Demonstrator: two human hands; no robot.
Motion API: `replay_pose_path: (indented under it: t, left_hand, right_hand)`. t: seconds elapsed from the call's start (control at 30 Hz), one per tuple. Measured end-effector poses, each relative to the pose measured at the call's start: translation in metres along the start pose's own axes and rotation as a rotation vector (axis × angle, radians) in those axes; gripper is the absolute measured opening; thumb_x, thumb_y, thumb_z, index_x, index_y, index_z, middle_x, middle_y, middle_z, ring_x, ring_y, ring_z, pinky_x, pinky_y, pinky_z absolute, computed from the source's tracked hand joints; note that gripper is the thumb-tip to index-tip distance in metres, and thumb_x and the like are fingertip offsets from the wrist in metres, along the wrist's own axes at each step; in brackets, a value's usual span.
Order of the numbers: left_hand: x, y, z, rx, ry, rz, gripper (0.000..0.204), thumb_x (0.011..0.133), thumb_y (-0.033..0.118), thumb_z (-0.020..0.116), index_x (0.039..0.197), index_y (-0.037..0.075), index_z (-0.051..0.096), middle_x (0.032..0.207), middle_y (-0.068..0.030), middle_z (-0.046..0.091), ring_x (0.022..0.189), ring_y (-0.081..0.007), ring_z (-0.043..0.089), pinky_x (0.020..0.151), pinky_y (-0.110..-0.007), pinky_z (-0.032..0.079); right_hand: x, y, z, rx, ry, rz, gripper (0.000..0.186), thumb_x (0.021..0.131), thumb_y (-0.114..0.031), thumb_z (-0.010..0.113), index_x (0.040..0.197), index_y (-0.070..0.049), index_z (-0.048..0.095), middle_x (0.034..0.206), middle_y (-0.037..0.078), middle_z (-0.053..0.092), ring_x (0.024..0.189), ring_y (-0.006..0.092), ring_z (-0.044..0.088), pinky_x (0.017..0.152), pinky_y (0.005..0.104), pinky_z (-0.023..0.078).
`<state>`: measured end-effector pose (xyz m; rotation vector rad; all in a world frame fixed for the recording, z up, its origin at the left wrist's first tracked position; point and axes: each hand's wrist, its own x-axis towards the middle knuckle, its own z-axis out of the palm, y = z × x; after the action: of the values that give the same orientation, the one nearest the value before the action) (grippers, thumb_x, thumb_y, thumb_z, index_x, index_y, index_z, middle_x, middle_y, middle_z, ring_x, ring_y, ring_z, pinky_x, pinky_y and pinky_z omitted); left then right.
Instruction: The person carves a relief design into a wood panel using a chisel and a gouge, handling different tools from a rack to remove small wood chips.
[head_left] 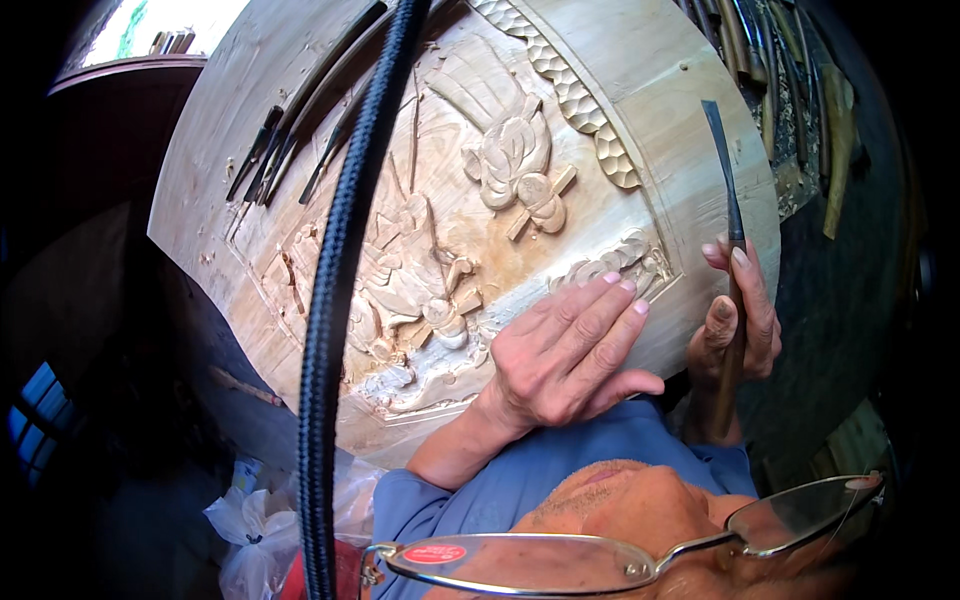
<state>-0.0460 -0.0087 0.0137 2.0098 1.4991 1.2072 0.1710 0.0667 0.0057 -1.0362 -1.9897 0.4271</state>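
Observation:
A pale wooden panel [690, 130] carved in relief lies before me, with figures [515, 165] and a scalloped border [575, 95]. My left hand [570, 355] rests on the panel's near right part, palm down and fingers stretched out together. Its fingertips touch a carved patch of rounded shapes [610, 260]. In my right hand [755, 325], at the panel's right edge, is a chisel [735, 190]. The fingers close round its wooden handle, and the dark flat blade points up and away from me.
Several dark-bladed carving tools [275, 150] lie on the panel's far left. More wooden-handled tools [790, 90] are grouped at the far right among chips. A black braided cable [335, 260] crosses the view. A white plastic bag [255, 535] is at the lower left.

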Motion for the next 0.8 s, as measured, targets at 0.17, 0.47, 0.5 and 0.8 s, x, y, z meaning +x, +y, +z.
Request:
replay_pose_path:
  t: [0.17, 0.47, 0.5, 0.8]
  left_hand:
    - [0.005, 0.000, 0.002, 0.117, 0.015, -0.010, 0.058, 0.090, 0.047, 0.089, 0.124, 0.001, 0.079, 0.118, -0.0172, 0.081, 0.110, -0.0373, 0.080, 0.092, -0.043, 0.066]
    - [0.008, -0.003, 0.009, 0.374, -0.032, -0.094, 0.066, 0.096, 0.052, 0.082, 0.136, 0.000, 0.075, 0.140, -0.0211, 0.074, 0.139, -0.0441, 0.066, 0.120, -0.057, 0.049]
    - [0.007, -0.004, 0.008, 0.363, -0.038, -0.102, 0.067, 0.097, 0.051, 0.081, 0.139, -0.001, 0.073, 0.143, -0.0221, 0.072, 0.142, -0.0447, 0.063, 0.122, -0.058, 0.046]
    - [0.004, -0.011, 0.009, 0.158, -0.128, -0.128, 0.101, 0.104, 0.078, 0.052, 0.158, -0.007, 0.056, 0.158, -0.0308, 0.059, 0.152, -0.0473, 0.055, 0.129, -0.063, 0.035]
  right_hand:
    - [-0.014, 0.007, -0.013, -0.242, -0.037, -0.033, 0.031, 0.110, -0.010, 0.067, 0.134, 0.009, 0.066, 0.114, 0.023, 0.081, 0.104, 0.0433, 0.082, 0.095, 0.0508, 0.066]
    - [-0.012, -0.012, 0.004, 0.051, -0.055, -0.084, 0.035, 0.098, -0.010, 0.078, 0.130, 0.004, 0.074, 0.112, 0.021, 0.082, 0.097, 0.0395, 0.082, 0.084, 0.0458, 0.067]
    - [-0.012, -0.013, 0.007, 0.104, -0.059, -0.089, 0.033, 0.095, -0.009, 0.079, 0.126, 0.004, 0.077, 0.110, 0.021, 0.081, 0.096, 0.0395, 0.082, 0.085, 0.0468, 0.067]
    - [0.002, -0.023, 0.010, 0.211, -0.095, -0.009, 0.032, 0.092, -0.006, 0.079, 0.122, 0.005, 0.078, 0.106, 0.021, 0.081, 0.095, 0.0401, 0.082, 0.087, 0.0483, 0.068]
